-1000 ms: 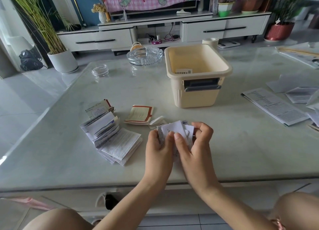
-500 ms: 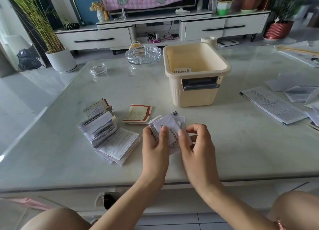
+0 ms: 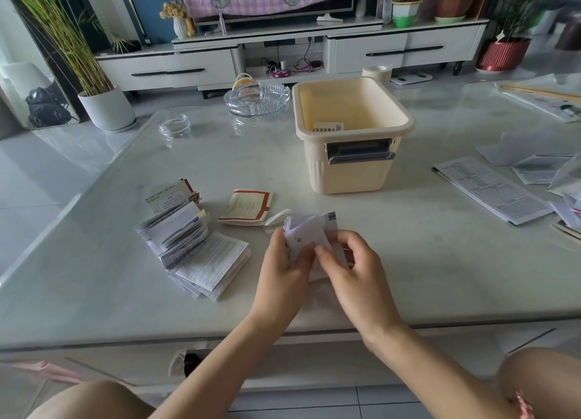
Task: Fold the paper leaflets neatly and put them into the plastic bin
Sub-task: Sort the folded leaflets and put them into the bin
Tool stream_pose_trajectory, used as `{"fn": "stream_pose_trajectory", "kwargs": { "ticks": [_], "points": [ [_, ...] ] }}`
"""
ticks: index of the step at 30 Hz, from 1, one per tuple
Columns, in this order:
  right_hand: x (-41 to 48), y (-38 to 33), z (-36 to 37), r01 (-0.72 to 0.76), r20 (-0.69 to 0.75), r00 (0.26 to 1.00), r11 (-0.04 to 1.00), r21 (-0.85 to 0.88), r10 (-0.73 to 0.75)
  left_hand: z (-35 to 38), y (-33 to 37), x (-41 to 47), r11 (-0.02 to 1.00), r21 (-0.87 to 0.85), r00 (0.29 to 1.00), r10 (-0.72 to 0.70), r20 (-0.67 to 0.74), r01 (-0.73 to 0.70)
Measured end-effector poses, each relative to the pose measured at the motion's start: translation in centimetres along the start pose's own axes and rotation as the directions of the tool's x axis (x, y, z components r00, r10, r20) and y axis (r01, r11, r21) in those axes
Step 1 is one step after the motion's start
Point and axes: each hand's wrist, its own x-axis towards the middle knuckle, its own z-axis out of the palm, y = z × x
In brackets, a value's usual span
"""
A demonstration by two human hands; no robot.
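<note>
Paper folding in hand. Found leaflet [image 3: 305,234] pinched between left grip [image 3: 283,269] and right grip [image 3: 356,266], over near bench [image 3: 440,261], bin [image 3: 349,172] beyond. Recommend squaring edges before creasing, then pressing fold flat; judged likely to spring open otherwise.

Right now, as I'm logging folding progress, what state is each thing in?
White leaflet: partly folded, crumpled, in both hands.
Left hand: pinches it.
Right hand: pinches it.
Bin: upright, open-topped.
Binned leaflet: folded, at the near wall.
Pile: folded leaflets, fanned out on the table.
Red-edged leaflet: folded, lying flat.
Long leaflet: flat, not yet folded small.
</note>
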Motion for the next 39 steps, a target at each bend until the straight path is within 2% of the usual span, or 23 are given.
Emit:
{"fn": "stream_pose_trajectory", "kwargs": {
  "ticks": [2, 4, 8, 12, 15, 19, 23, 28, 32, 39],
  "points": [
    [0.4, -0.3, -0.4, -0.016, 0.016, 1.000, 0.998, -0.068, 0.018, -0.5, -0.2, 0.4, 0.987, 0.131, 0.995, 0.096, 0.021, -0.098],
    [0.6, -0.5, -0.9, 0.076, 0.033, 0.997, 0.971, -0.227, -0.070, -0.8, -0.7, 0.7, 0.962, 0.228, 0.989, 0.142, 0.048, -0.149],
    [0.5, -0.1, -1.2, 0.229, 0.104, 0.973, 0.890, -0.394, -0.204, -0.4, -1.2, 0.0, 0.952, 0.266, 0.988, 0.137, 0.068, -0.151],
    [-0.1, 0.8, -1.3, 0.268, 0.109, 0.962, 0.801, -0.536, -0.249, -0.1, -2.0, -0.4, 0.886, 0.422, 0.980, 0.146, 0.139, -0.192],
    [-0.3, 1.0, -1.6, 0.264, 0.108, 0.964, 0.826, -0.497, -0.243, -0.3, -1.9, -0.4, 0.901, 0.386, 0.977, 0.154, 0.145, -0.199],
    [0.0, 0.6, -2.0, 0.217, 0.047, 0.976, 0.927, -0.307, -0.213, -0.4, -1.7, -0.3, 0.937, 0.297, 0.983, 0.168, 0.073, -0.182],
    [0.4, 0.2, -2.2, 0.184, -0.005, 0.982, 0.964, -0.189, -0.189, -0.5, -1.5, 0.1, 0.940, 0.275, 0.979, 0.204, 0.027, -0.203],
    [0.3, 0.6, -2.2, 0.249, -0.010, 0.965, 0.928, -0.278, -0.262, 0.0, -1.9, -0.2, 0.899, 0.333, 0.958, 0.259, 0.122, -0.285],
    [0.0, 1.2, -2.1, 0.290, 0.097, 0.956, 0.860, -0.420, -0.275, -0.2, -2.4, 0.2, 0.886, 0.374, 0.959, 0.226, 0.171, -0.276],
    [0.0, 0.8, -2.2, 0.295, 0.140, 0.955, 0.843, -0.449, -0.260, 0.1, -2.5, 0.1, 0.912, 0.341, 0.970, 0.185, 0.158, -0.229]
  ]
}}
